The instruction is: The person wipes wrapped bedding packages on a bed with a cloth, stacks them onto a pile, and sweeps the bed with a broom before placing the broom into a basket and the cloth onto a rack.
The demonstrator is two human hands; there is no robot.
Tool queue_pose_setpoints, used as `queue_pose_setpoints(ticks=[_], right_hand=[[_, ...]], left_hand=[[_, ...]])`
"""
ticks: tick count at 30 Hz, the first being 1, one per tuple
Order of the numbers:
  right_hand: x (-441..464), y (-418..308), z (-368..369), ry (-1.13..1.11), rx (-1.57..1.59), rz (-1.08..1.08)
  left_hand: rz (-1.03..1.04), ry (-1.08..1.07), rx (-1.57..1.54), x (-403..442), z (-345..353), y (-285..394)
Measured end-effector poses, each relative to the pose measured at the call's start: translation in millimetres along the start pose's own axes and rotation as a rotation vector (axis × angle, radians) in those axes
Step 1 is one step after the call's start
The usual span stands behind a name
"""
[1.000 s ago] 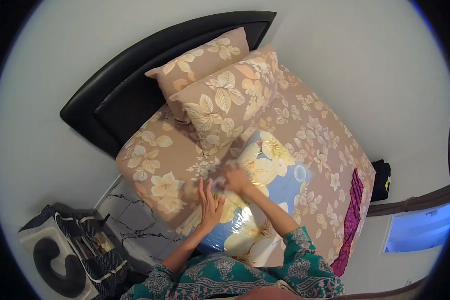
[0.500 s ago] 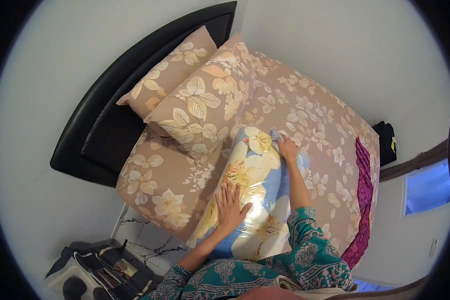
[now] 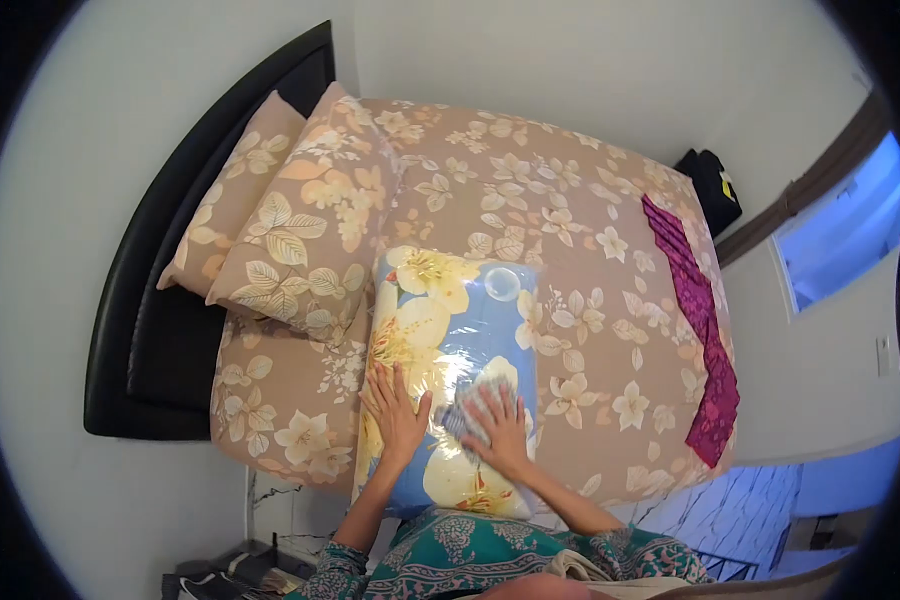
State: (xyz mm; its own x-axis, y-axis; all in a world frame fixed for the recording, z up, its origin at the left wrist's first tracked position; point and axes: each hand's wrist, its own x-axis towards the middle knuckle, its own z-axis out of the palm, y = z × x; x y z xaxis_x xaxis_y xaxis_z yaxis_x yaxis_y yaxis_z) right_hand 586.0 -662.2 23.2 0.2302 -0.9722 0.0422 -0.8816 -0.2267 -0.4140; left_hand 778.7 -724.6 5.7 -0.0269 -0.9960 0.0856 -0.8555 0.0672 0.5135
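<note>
A plastic-wrapped package of folded bedding (image 3: 480, 305), blue with large cream and yellow flowers, lies on the bed in front of me. My left hand (image 3: 397, 418) rests flat on its left side, fingers spread, with nothing in it. With fingers apart and flat, my right hand (image 3: 500, 432) presses a crumpled grey cloth (image 3: 450, 420) against the shiny wrap. Part of the cloth is hidden beneath that hand. A round clear patch or sticker (image 3: 502, 284) shows near the package's far right corner.
Two floral pillows (image 3: 280, 245) lean by the black headboard (image 3: 120, 340). The bed's brown floral sheet (image 3: 600, 400) surrounds the package. A magenta patterned cloth (image 3: 705, 350) lies along the bed's right end, near a black bag (image 3: 712, 185). A dark bag (image 3: 235, 575) sits at lower left.
My right hand has come from the package's far right edge to its near right part, bringing the grey cloth, and its fingers have flattened. The package appears turned straighter as my view shifted.
</note>
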Motion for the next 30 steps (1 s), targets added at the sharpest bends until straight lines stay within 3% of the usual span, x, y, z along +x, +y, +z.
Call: queue_pose_setpoints(ticks=[3, 6, 10, 14, 17, 20, 25, 29, 30], right_hand=[[63.7, 51.6, 8.3, 0.247, 0.062, 0.208], [135.2, 110.4, 5.5, 0.425, 0.282, 0.348], [128.8, 123.6, 19.4, 0.497, 0.288, 0.282], [18.9, 82.3, 14.4, 0.383, 0.327, 0.206], [-28.4, 66.7, 18.0, 0.341, 0.429, 0.333], [15.5, 97.4, 15.5, 0.398, 0.521, 0.283], [170.3, 184.9, 17.1, 0.511, 0.660, 0.361], [176.7, 189.2, 23.5, 0.503, 0.664, 0.383], [158.0, 183.4, 27.3, 0.493, 0.612, 0.307]], left_hand=[[0.012, 0.009, 0.096, 1.0, 5.7, 21.1], [0.172, -0.058, 0.071, 2.2, 18.2, 57.9], [0.235, -0.030, 0.107, 18.7, 39.2, 77.1], [0.198, -0.006, 0.186, 30.2, 48.1, 72.8], [0.198, -0.013, 0.186, 28.9, 47.2, 78.9], [0.216, 0.001, 0.242, 29.6, 53.5, 80.6], [0.202, -0.007, 0.260, 30.0, 54.4, 82.3], [0.189, -0.003, 0.247, 30.9, 53.3, 83.0], [0.188, -0.005, 0.243, 30.8, 55.1, 83.5]])
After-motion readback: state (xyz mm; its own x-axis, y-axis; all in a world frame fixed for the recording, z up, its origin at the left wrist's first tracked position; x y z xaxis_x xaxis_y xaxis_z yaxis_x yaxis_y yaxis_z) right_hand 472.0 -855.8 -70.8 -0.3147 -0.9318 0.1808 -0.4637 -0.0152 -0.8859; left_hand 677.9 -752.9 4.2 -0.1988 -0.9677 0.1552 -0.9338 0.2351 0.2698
